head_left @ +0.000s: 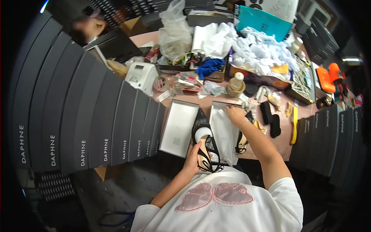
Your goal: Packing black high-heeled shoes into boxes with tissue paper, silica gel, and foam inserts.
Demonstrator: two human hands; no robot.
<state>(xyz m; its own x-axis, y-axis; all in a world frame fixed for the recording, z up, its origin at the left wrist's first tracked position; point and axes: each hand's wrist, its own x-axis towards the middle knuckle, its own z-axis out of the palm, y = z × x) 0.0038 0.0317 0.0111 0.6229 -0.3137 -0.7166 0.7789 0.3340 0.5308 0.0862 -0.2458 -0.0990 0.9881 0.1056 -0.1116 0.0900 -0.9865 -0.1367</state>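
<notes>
My left hand [191, 159] is closed around a black mesh shoe [201, 120] with a pointed toe, thin straps and a pale insole. White stuffing shows inside it. The shoe is held over the gap between a shallow white-lined grey lid [178, 129] and a grey shoebox [222, 103]. White tissue paper [225, 133] lies in the box. At the box's far right corner, the fingers of my right hand [235, 115] are curled together on the tissue's edge. Partly hidden by my right forearm, another black strappy shoe [241, 144] rests right of the box.
Stacked dark grey shoeboxes [116, 123] wall the left side, and more boxes [324, 139] stand right. Behind are a white label printer [142, 77], a pump bottle [236, 85] and a heap of crumpled paper [262, 50]. A yellow-handled tool [295, 125] lies right.
</notes>
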